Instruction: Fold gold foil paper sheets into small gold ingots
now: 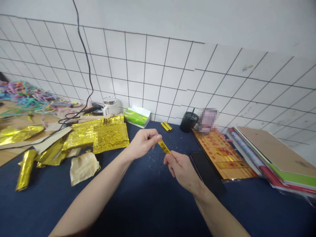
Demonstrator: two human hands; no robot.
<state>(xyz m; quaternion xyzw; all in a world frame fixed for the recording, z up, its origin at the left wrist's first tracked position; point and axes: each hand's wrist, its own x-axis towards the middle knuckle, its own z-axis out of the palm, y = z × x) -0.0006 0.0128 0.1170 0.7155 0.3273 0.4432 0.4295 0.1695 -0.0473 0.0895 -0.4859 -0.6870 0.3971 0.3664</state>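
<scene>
Folded gold-foil strip [164, 147] above the navy tabletop [150, 200], its opposite ends clamped between thumb and fingers of the left hand [144, 143] and right hand [182, 168], presumably for steadiness; two gold pieces [166, 126] lie beyond, side by side.

Open table [145, 200] spreads on the near side of the left hand [143, 144] and right hand [182, 169]. Gold foil sheets [111, 137] block the left hand's outer side, a tissue pack [135, 117] beyond. A flat black device [208, 171] borders the right hand; past it, a lidded black cup [189, 122] stands before the tiled wall [158, 70].
</scene>
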